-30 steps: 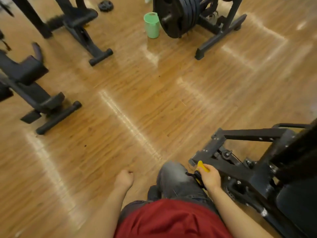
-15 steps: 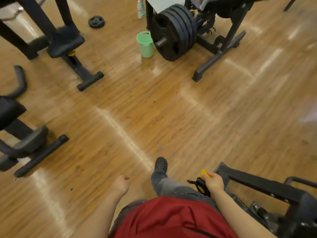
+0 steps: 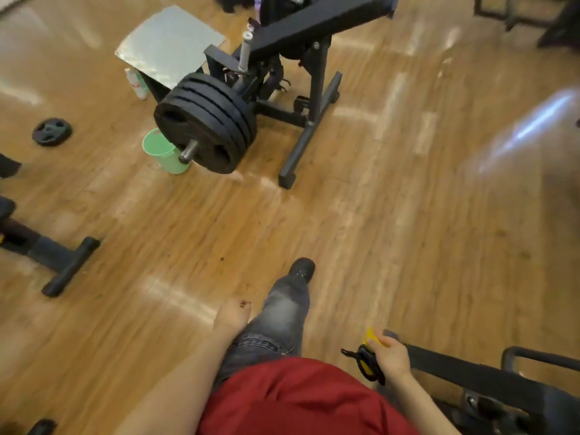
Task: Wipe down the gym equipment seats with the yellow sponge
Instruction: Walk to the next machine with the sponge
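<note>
The right hand (image 3: 390,356) hung low beside the right hip, its fingers curled round the yellow sponge (image 3: 371,336), whose corner stuck out past the knuckles toward the floor. A black strap or clip with yellow trim (image 3: 365,364) lay against the same hand on its inner side; whether the fingers gripped it as well could not be told. Just behind that hand ran the dark frame of a gym machine (image 3: 489,376), near the hand but not clearly touching it.

The left hand (image 3: 231,315) hung by the left thigh, holding nothing. Its fingers were loosely curled under, blurred, so no more could be said of them. Between the two arms showed a red shirt (image 3: 292,400), grey jeans (image 3: 279,312) and one dark shoe (image 3: 301,267) planted forward on the wooden floor (image 3: 408,230).

Farther out stood a green plastic bucket (image 3: 163,157), upright and open at the top, partly hidden behind a stack of black weight plates (image 3: 204,124) on a bar. What it held could not be seen. A white bottle (image 3: 136,84) stood upright beyond it, beside a grey flat board (image 3: 169,42). The plates belonged to a black machine with a long padded bench (image 3: 317,25) slanting above them. A single small plate (image 3: 51,132) lay flat on the floor at the far left, well apart, and the foot of another black frame (image 3: 67,266) rested on the floor nearer on that side.
</note>
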`<state>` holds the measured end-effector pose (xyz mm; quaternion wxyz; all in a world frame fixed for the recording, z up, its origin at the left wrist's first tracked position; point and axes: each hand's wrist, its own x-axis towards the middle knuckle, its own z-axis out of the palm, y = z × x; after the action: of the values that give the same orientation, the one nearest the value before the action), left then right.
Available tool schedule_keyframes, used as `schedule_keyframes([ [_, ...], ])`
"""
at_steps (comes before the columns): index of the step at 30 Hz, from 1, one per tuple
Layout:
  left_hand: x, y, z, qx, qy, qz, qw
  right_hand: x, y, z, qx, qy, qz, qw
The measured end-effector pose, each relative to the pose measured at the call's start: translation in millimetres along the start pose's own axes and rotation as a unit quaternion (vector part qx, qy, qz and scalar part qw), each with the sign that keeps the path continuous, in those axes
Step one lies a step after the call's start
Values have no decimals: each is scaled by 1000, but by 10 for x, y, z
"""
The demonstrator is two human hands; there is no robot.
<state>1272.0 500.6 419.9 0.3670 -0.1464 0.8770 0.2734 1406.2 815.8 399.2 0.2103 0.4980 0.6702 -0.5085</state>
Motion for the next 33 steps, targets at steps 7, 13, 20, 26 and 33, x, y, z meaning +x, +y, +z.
schedule_keyframes([
  [7,1454,2078,-229,106,-124,46,985,1403,-594,-614,69,79,82,991],
  [13,2249,4093,-40,249,-136,103,953,1678,-1705,-1620,193,178,81,962],
  [20,2401,5912,892,350,-190,154,904,2453,-1991,-2737,276,255,152,914],
  [26,2475,7593,1768,376,-167,187,892,3458,-2182,-4362,342,296,176,874],
  [33,2322,9429,2984,367,-181,246,879,4020,-2286,-5896,336,299,193,872],
])
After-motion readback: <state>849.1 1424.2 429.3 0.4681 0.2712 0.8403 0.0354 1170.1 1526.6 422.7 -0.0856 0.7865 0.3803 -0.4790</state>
